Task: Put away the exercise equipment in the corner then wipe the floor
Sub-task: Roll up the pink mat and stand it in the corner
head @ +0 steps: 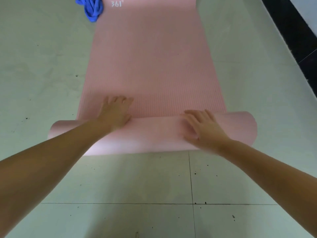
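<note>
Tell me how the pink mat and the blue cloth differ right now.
The pink mat is broad and lies mostly flat, its near end rolled up; the blue cloth is small and bunched in a heap. The mat has ribbed texture and white "361°" print; the cloth looks soft, with no print visible. The left hand and right hand press on the mat's roll; nothing touches the cloth. Both rest on the tiled floor, the cloth at the mat's far left corner.

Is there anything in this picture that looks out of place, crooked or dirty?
The rolled end of the pink mat is slightly crooked: its right end sits farther forward than its left. A blue cloth lies crumpled, overlapping the mat's far left corner. Small dark specks dot the floor. Left hand and right hand press on the roll.
</note>
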Action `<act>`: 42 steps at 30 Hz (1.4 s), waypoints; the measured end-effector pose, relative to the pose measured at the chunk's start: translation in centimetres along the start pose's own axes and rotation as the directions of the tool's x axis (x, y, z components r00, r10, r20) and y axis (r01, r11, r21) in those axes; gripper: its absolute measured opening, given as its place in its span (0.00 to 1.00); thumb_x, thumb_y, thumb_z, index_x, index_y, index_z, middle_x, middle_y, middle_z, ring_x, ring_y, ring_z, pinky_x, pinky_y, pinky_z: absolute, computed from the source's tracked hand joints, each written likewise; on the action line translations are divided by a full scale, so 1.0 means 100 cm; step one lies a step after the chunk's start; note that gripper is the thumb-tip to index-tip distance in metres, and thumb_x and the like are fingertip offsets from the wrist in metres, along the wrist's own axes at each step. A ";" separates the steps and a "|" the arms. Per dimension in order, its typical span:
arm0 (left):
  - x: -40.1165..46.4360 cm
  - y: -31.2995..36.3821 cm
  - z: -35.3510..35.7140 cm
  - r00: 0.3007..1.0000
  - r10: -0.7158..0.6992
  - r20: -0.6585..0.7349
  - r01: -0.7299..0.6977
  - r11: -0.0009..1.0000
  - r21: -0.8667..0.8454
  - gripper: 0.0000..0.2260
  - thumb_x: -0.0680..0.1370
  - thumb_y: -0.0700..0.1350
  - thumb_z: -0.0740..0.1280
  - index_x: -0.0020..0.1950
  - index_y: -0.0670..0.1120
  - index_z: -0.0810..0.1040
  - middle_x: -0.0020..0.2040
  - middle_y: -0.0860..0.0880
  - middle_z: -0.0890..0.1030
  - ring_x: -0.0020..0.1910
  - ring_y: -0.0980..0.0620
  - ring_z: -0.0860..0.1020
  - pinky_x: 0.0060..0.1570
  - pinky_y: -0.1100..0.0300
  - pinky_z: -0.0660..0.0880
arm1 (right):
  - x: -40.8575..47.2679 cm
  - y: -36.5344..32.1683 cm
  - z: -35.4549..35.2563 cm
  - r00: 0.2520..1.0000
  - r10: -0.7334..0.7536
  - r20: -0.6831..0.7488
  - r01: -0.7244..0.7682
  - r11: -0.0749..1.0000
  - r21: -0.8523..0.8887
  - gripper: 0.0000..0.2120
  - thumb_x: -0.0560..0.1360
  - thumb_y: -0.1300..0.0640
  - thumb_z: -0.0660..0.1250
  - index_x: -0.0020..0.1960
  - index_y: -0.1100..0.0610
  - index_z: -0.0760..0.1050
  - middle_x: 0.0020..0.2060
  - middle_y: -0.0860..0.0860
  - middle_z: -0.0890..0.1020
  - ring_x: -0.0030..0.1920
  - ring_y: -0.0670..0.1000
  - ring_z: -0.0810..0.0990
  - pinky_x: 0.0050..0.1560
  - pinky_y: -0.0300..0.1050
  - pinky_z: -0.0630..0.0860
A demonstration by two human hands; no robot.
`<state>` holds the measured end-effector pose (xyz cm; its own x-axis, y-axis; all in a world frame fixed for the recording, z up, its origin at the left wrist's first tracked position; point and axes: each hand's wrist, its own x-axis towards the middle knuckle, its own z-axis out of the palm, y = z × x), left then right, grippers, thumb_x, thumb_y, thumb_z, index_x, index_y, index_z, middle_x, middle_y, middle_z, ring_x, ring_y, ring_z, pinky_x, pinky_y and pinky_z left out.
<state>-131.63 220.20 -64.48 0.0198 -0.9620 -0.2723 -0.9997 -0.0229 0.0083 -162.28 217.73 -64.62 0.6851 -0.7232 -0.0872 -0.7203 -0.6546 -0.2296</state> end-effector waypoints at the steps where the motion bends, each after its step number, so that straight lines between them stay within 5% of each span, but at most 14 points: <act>1: 0.001 0.005 -0.001 0.992 0.063 -0.111 -0.055 0.995 0.080 0.26 0.76 0.46 0.65 0.73 0.45 0.64 0.69 0.40 0.69 0.67 0.40 0.68 0.69 0.41 0.57 | -0.004 -0.004 0.007 0.998 -0.060 0.029 0.062 0.993 -0.101 0.38 0.70 0.35 0.56 0.74 0.53 0.60 0.71 0.55 0.67 0.72 0.57 0.65 0.71 0.64 0.54; 3: -0.002 0.021 0.001 0.899 0.263 -0.349 -0.234 0.964 0.125 0.22 0.74 0.46 0.65 0.66 0.42 0.73 0.58 0.38 0.77 0.57 0.38 0.76 0.63 0.37 0.65 | -0.004 -0.009 0.018 0.986 -0.101 0.133 0.133 0.954 -0.268 0.48 0.65 0.32 0.63 0.76 0.52 0.49 0.74 0.57 0.62 0.74 0.58 0.61 0.68 0.70 0.54; 4: -0.008 0.033 0.001 0.875 0.328 -0.357 -0.303 0.945 0.124 0.24 0.74 0.53 0.60 0.66 0.42 0.73 0.57 0.39 0.78 0.55 0.38 0.77 0.61 0.38 0.67 | 0.001 -0.009 0.019 0.979 -0.078 0.189 0.133 0.943 -0.303 0.52 0.65 0.33 0.66 0.76 0.51 0.42 0.76 0.58 0.57 0.75 0.59 0.57 0.68 0.71 0.52; 7: -0.030 0.065 0.013 0.966 0.241 0.088 -0.252 0.958 0.137 0.42 0.72 0.69 0.54 0.78 0.47 0.46 0.74 0.37 0.58 0.72 0.39 0.59 0.68 0.39 0.56 | 0.027 -0.007 0.008 0.952 0.050 0.301 0.046 0.952 -0.302 0.54 0.68 0.34 0.66 0.76 0.48 0.31 0.77 0.57 0.44 0.77 0.58 0.44 0.70 0.70 0.45; 10: -0.029 0.070 0.022 0.969 0.166 0.184 -0.204 0.955 0.213 0.53 0.69 0.67 0.65 0.74 0.49 0.29 0.76 0.36 0.42 0.76 0.38 0.44 0.68 0.33 0.49 | 0.048 -0.005 -0.001 0.940 0.054 0.337 0.045 0.959 -0.281 0.53 0.66 0.34 0.68 0.77 0.48 0.36 0.75 0.57 0.54 0.74 0.58 0.54 0.70 0.66 0.54; 14: -0.008 0.060 0.013 0.976 0.188 0.107 -0.204 0.965 0.166 0.50 0.69 0.61 0.69 0.77 0.49 0.37 0.73 0.40 0.55 0.72 0.41 0.56 0.66 0.38 0.59 | 0.066 -0.001 -0.017 0.943 0.029 0.330 0.035 0.982 -0.187 0.45 0.65 0.36 0.70 0.74 0.48 0.53 0.60 0.53 0.74 0.59 0.57 0.73 0.58 0.51 0.70; 17: -0.009 0.054 0.008 0.971 0.234 0.055 -0.239 0.966 0.104 0.46 0.69 0.60 0.68 0.77 0.51 0.43 0.71 0.45 0.63 0.67 0.44 0.64 0.64 0.46 0.63 | 0.070 -0.005 -0.028 0.954 0.006 0.299 0.036 0.990 -0.136 0.34 0.66 0.40 0.71 0.68 0.49 0.63 0.52 0.51 0.80 0.51 0.56 0.78 0.47 0.46 0.71; 21: -0.039 0.057 0.014 0.952 0.300 0.055 -0.303 0.951 0.065 0.43 0.70 0.61 0.66 0.77 0.51 0.46 0.70 0.46 0.66 0.65 0.45 0.68 0.63 0.50 0.66 | 0.043 -0.020 -0.029 0.923 -0.022 0.385 0.076 0.989 -0.125 0.31 0.67 0.40 0.70 0.66 0.46 0.66 0.50 0.49 0.81 0.49 0.54 0.78 0.46 0.45 0.72; 28: -0.094 0.059 0.022 0.845 0.409 0.345 -0.377 0.912 -0.158 0.44 0.68 0.60 0.70 0.76 0.53 0.49 0.65 0.49 0.68 0.63 0.48 0.68 0.60 0.57 0.68 | -0.008 -0.050 -0.016 0.797 -0.042 0.602 0.067 0.998 -0.019 0.33 0.66 0.36 0.71 0.66 0.45 0.67 0.54 0.50 0.80 0.54 0.55 0.77 0.49 0.44 0.69; 33: -0.079 0.054 0.014 0.736 0.438 0.516 -0.295 0.894 -0.337 0.47 0.67 0.56 0.75 0.77 0.54 0.48 0.70 0.48 0.67 0.67 0.47 0.68 0.66 0.54 0.66 | -0.002 -0.044 -0.015 0.666 -0.062 0.743 -0.141 0.968 0.207 0.36 0.67 0.41 0.74 0.70 0.45 0.63 0.63 0.48 0.75 0.61 0.53 0.73 0.58 0.47 0.70; 36: -0.052 0.040 0.003 0.754 0.431 0.496 -0.315 0.899 -0.302 0.46 0.69 0.58 0.73 0.78 0.52 0.49 0.76 0.49 0.59 0.73 0.50 0.61 0.71 0.59 0.58 | 0.009 -0.025 -0.013 0.737 0.016 0.676 -0.206 0.957 0.202 0.37 0.69 0.38 0.71 0.73 0.45 0.60 0.67 0.48 0.72 0.66 0.53 0.71 0.66 0.49 0.67; 39: -0.021 0.015 -0.007 0.911 0.265 0.314 -0.212 0.958 -0.194 0.44 0.70 0.63 0.69 0.78 0.52 0.48 0.78 0.48 0.55 0.76 0.48 0.56 0.73 0.50 0.56 | 0.018 -0.006 -0.021 0.917 0.209 0.340 -0.244 0.968 0.065 0.30 0.76 0.44 0.64 0.75 0.48 0.59 0.71 0.51 0.67 0.70 0.55 0.66 0.70 0.49 0.62; 41: -0.006 0.008 -0.005 0.983 0.104 0.154 -0.087 0.990 -0.114 0.39 0.73 0.63 0.65 0.77 0.52 0.50 0.76 0.45 0.59 0.74 0.44 0.59 0.71 0.46 0.58 | 0.016 -0.009 -0.027 0.979 0.166 0.120 -0.165 0.986 -0.013 0.28 0.78 0.47 0.60 0.75 0.51 0.57 0.72 0.52 0.65 0.71 0.54 0.63 0.71 0.49 0.58; 42: 0.000 0.009 -0.002 0.995 0.043 0.086 -0.037 0.997 -0.072 0.35 0.75 0.60 0.63 0.77 0.51 0.53 0.74 0.44 0.62 0.73 0.43 0.62 0.70 0.47 0.60 | 0.012 -0.016 -0.027 0.986 0.112 0.119 -0.112 0.994 -0.013 0.29 0.78 0.46 0.59 0.76 0.52 0.55 0.73 0.53 0.63 0.72 0.54 0.61 0.72 0.49 0.55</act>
<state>-132.53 220.16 -64.24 -0.0248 -0.9351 -0.3535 -0.9962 -0.0066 0.0873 -160.58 217.34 -61.74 0.6078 -0.7608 -0.2274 -0.7936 -0.5724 -0.2061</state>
